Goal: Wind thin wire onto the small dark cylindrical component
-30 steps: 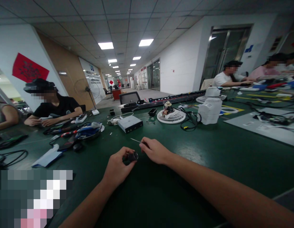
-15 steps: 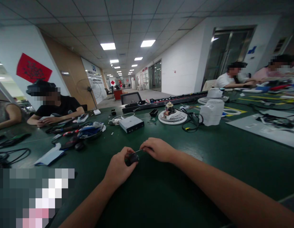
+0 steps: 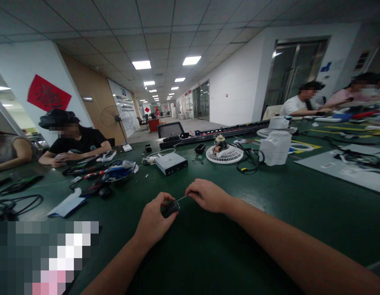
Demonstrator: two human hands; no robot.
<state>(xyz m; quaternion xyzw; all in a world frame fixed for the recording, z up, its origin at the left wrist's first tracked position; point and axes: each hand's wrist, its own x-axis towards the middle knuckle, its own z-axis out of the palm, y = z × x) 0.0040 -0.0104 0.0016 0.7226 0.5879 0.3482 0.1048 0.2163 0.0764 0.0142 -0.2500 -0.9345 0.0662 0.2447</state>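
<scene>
My left hand (image 3: 152, 219) grips a small dark rounded piece (image 3: 172, 207) between thumb and fingers, over the green table (image 3: 190, 254). What kind of part this is, I cannot make out. From its upper side a thin light-coloured strip or rod (image 3: 181, 198) runs up to the right. The far end of that strip is pinched in the fingertips of my right hand (image 3: 210, 196). Whether the strip is fixed to the dark piece or only touches it, I cannot tell. Beyond my hands lies a silver-grey disc drive (image 3: 171, 164).
A white fan grille with a motor (image 3: 224, 154), a white housing (image 3: 275, 147) and a black cable (image 3: 249, 159) lie further back. At left are a blue bundle (image 3: 120, 171), a light blue sheet (image 3: 67, 204) and a co-worker (image 3: 77, 139). A grey board (image 3: 346, 166) is at right.
My right hand has drawn slightly away to the right of my left hand, and more of the thin strip shows between them. The view has shifted a little.
</scene>
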